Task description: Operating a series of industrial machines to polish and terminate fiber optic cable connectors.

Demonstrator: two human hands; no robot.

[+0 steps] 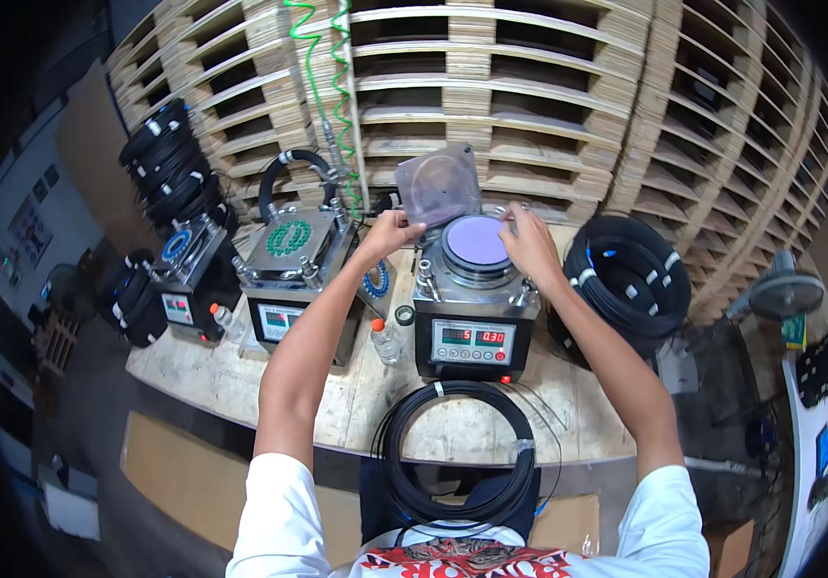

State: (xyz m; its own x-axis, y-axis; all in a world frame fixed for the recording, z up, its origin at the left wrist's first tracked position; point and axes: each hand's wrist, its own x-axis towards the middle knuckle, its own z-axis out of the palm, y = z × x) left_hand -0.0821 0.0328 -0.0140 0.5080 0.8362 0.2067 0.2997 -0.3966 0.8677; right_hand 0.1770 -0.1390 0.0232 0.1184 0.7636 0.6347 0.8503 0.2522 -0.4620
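Note:
In front of me stands a polishing machine with a lit digital panel, and a round purple polishing pad lies on its top. My right hand has its fingers bent closed at the pad's right rim. On the other side, my left hand is closed in a pinch beside the lower left corner of a translucent square sheet. That sheet stands tilted behind the pad and shows a round shape. Whatever lies between my left fingertips is too small to make out.
A coil of black cable rests across my lap and the table edge. Two similar machines stand to the left, with a clear bottle between. More cable coils sit at right; stacked pallets rise behind.

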